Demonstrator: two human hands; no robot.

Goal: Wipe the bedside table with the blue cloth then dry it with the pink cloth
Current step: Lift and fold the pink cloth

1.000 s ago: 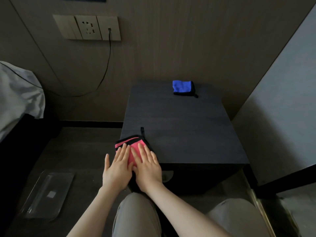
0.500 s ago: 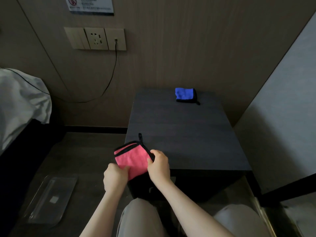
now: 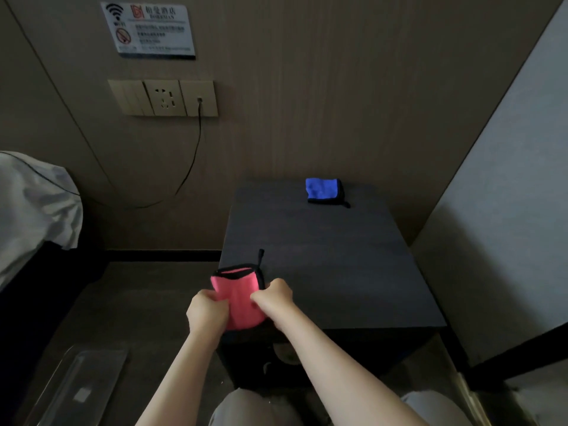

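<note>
The pink cloth point(image 3: 240, 299) bunched in my hands is soft, fuzzy fabric with a black stitched edge; the blue cloth point(image 3: 322, 189) looks the same plush weave. The worktop point(image 3: 332, 265) is dark, matt wood with a faint grain. The wall panel point(image 3: 338, 87) is matt wood-look, the tray point(image 3: 76, 388) on the floor clear glossy plastic, the bedsheet point(image 3: 33, 204) crumpled white cloth.

Dim room: wood-panelled wall point(image 3: 338, 87) with socket plate point(image 3: 164, 98), cable point(image 3: 192, 167) and sign point(image 3: 149, 30); bed point(image 3: 33, 204) at left; dark floor point(image 3: 138, 302).
</note>
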